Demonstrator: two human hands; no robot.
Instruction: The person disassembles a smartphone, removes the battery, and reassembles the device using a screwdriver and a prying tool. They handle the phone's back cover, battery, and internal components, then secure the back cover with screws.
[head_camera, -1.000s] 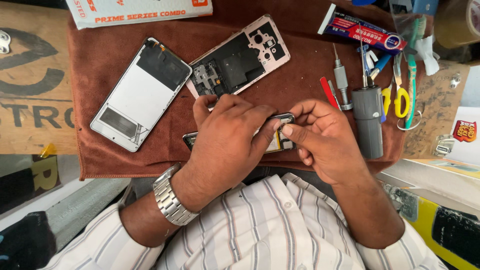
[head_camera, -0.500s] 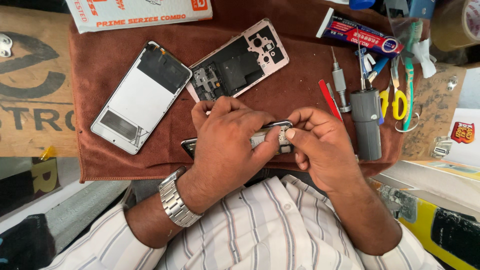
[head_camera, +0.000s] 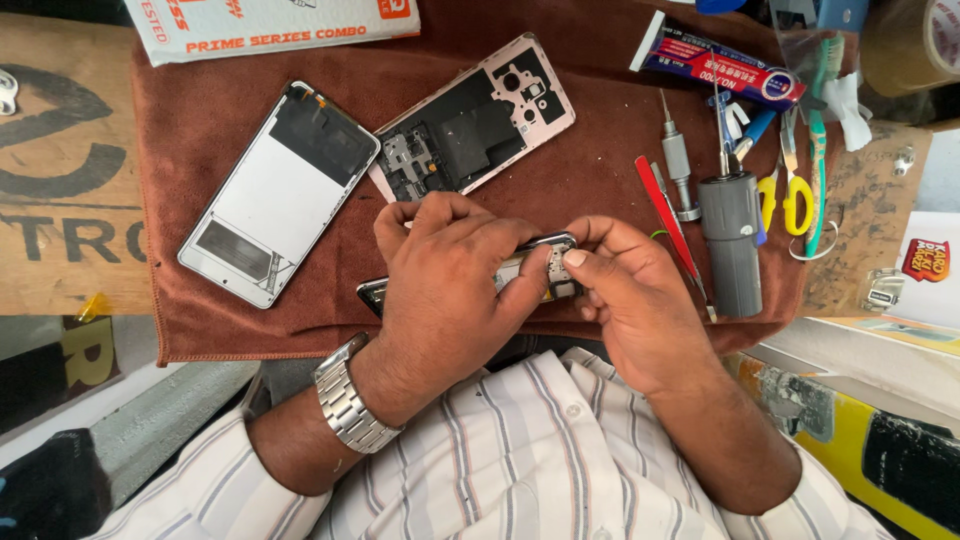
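1. Head view: a white flat package (head_camera: 270, 25) with orange lettering lies at the top edge, a red-and-blue tube (head_camera: 715, 68) top right, both on the brown cloth (head_camera: 600, 140).
2. Your left hand (head_camera: 450, 290) and right hand (head_camera: 630, 300) both grip a glossy dark phone (head_camera: 540, 262) over the cloth's near edge.

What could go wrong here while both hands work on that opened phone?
The left hand covers most of the phone, so the right hand works at its end half blind and may slip. The screen panel and back frame lie close by on the cloth; a jerk could knock them.
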